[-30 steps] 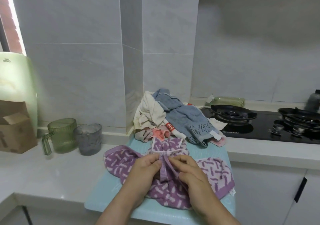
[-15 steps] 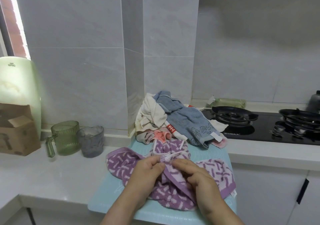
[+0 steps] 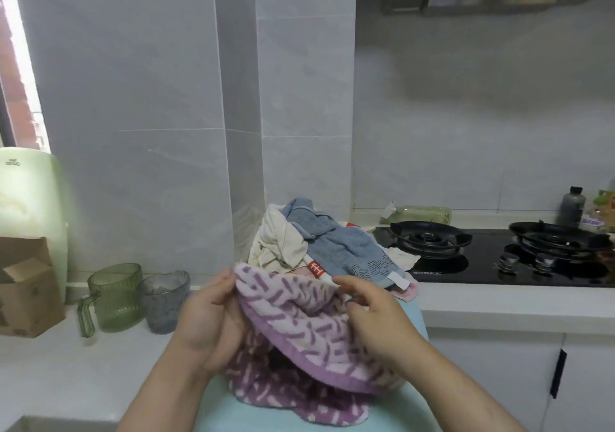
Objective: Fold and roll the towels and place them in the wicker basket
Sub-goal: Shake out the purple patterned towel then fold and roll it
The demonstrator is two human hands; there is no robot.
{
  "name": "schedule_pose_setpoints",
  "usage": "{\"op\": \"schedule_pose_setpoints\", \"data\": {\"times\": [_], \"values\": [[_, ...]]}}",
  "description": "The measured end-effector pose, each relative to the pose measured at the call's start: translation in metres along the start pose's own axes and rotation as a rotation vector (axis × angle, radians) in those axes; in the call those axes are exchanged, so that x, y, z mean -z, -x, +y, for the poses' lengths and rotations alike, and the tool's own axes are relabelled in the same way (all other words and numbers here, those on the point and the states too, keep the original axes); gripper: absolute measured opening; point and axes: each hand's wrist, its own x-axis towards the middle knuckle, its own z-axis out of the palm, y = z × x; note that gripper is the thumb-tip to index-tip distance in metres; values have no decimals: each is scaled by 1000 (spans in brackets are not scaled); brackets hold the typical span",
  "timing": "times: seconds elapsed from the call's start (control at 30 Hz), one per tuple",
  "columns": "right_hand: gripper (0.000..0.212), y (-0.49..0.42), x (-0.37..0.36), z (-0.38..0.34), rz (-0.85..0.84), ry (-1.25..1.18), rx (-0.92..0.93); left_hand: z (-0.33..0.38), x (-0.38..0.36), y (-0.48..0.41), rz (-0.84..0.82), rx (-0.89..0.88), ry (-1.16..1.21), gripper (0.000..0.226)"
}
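I note the purple-and-white patterned terry towel (image 3: 299, 315) held bunched just above the pale blue mat (image 3: 213, 408). Left hand (image 3: 206, 318) pinches its upper corner, fingers clamped on the cloth. Right hand (image 3: 376, 318) grips the opposite edge, fingers curled into the cloth. A heap of unfolded towels (image 3: 332, 248) lies behind the mat.

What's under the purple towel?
A light blue mat lies under the purple towel, showing below and to the right of it. The left hand and right hand hold the towel's top edge up. The mat's middle is hidden by the bunched cloth.
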Motion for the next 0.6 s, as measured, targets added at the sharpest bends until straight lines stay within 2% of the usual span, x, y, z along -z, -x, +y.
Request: {"op": "schedule_pose_setpoints", "data": {"times": [0.07,0.13,0.23,0.33,0.47,0.53,0.6], "values": [[53,-9,-9,-4,-98,183,136,17,-5,4,-27,107,56,44],[53,-13,-20,-7,-200,226,157,26,-8,11,-73,175,60,51],[41,-20,-28,-6,-280,253,122,36,-17,23,-60,157,62,60],[24,-31,-25,5,-294,438,11,43,-18,25,-47,120,66,64],[31,-42,-9,19,-299,708,-14,49,0,14,-54,95,77,68],[30,-49,3,19,-233,813,29,54,15,3,-29,81,43,59],[26,-58,21,13,-97,813,74,62,20,-8,-5,57,-28,32]]}}
